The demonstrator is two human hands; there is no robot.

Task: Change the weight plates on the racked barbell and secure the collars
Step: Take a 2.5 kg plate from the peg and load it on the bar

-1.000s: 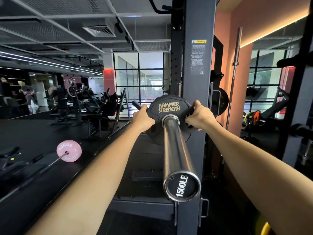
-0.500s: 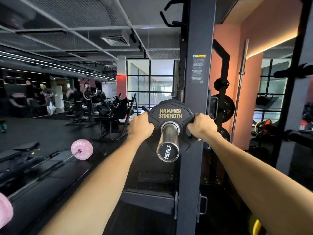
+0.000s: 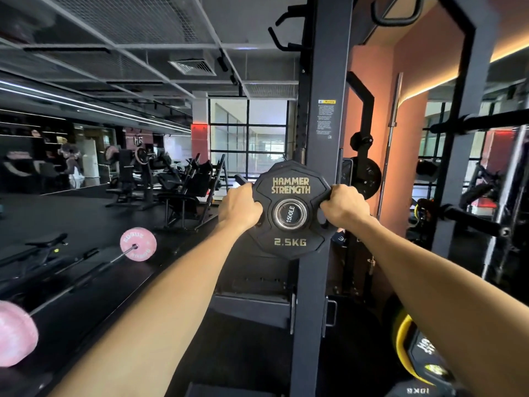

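Black 2.5 kg weight plate (image 3: 290,209), twelve-sided, lettered HAMMER STRENGTH, seated on the very tip of the barbell sleeve (image 3: 290,215), end cap marked 1500LE showing flush through the steel-ringed bore. Viewed nearly end-on, so hard to tell how much sleeve lies inside the plate. No collar visible on this end.

Judged from the grip and position: plate at the mouth of the sleeve, either being fed on or drawn off; direction not readable from this view alone. For a clean slide: keep the plate face square to the sleeve, push or pull evenly with both sides, avoid tipping the top edge so the bore does not bind on the steel. Light plate, little effort needed, alignment mattering more than force. Brace against any roll of the bar in the rack.

Left hand (image 3: 239,207) curled round the plate's left rim, fingers tucked into a grip cut-out, thumb side uppermost. Right hand (image 3: 342,206) wrapped the same way round the right rim, knuckles toward the camera. Both level with the bore, opposite each other, plate held between them.

Directly behind the plate, dark rack upright (image 3: 325,138). Off left on the floor, another barbell with a pink plate (image 3: 138,244).
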